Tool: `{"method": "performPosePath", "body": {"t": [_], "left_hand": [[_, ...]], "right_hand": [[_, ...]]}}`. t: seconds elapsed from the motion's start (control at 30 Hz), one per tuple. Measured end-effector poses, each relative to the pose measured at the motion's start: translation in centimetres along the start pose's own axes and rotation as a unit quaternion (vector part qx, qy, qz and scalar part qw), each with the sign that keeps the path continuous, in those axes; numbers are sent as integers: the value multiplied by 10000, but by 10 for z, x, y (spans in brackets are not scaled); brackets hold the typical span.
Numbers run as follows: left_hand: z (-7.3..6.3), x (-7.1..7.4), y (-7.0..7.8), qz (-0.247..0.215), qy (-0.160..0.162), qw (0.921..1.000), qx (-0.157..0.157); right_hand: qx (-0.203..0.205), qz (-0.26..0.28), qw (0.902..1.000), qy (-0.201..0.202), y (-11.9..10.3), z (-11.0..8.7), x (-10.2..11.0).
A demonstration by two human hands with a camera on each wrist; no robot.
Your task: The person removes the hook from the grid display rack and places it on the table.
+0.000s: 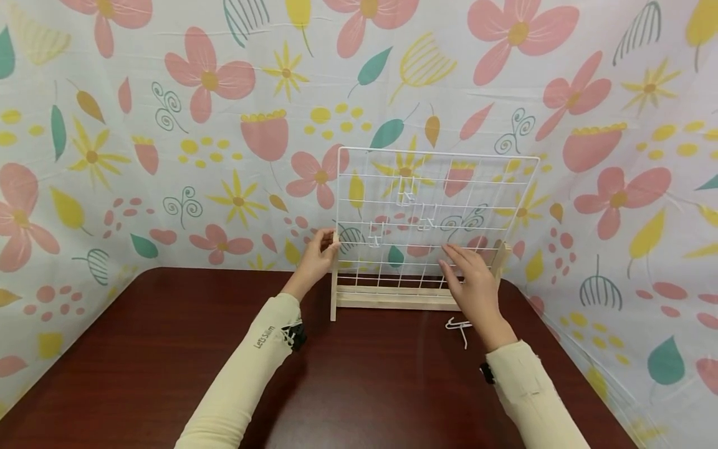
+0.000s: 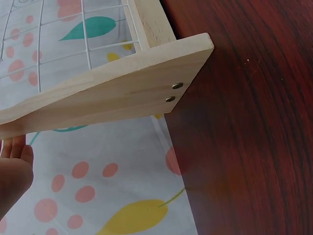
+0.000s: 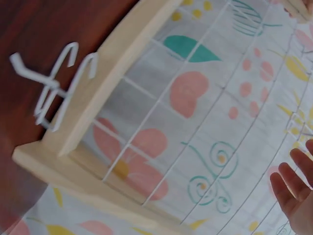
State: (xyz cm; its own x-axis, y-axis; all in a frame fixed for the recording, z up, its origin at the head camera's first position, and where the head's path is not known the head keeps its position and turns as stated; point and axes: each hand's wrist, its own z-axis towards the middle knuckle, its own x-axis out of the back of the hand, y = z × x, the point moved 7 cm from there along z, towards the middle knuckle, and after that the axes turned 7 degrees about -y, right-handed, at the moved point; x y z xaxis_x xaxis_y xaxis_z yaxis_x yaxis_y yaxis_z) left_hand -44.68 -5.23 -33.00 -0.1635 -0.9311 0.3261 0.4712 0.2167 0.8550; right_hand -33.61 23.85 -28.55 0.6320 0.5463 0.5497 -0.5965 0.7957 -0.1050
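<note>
A white wire grid [image 1: 437,246] stands upright in a wooden stand [image 1: 398,302] on the table. My left hand [image 1: 321,252] holds the top of the stand's left post with bent fingers; in the left wrist view the post [image 2: 102,100] hides the fingertips. My right hand [image 1: 473,284], its fingers extended and holding nothing, is in front of the grid's lower right; whether it touches the wires is unclear. White double-prong hooks hang on the grid: one high [image 1: 405,198], one mid-height [image 1: 427,222], one lower left [image 1: 374,240]. Another white hook [image 3: 54,90] lies loose before the stand's crossbar.
The dark red-brown table [image 1: 359,386] extends left and in front of the stand. A flower-patterned cloth [image 1: 235,149] hangs close behind the grid and along both sides. The right post [image 1: 501,257] is partly behind my right hand.
</note>
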Motion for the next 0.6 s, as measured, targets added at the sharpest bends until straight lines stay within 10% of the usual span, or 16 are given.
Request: {"method": "performPosePath", "body": {"t": [0.6], "left_hand": [[-2, -1, 0, -104, -3, 9998, 151]], "right_hand": [[-650, 435, 9949, 631, -9, 33, -1]]}}
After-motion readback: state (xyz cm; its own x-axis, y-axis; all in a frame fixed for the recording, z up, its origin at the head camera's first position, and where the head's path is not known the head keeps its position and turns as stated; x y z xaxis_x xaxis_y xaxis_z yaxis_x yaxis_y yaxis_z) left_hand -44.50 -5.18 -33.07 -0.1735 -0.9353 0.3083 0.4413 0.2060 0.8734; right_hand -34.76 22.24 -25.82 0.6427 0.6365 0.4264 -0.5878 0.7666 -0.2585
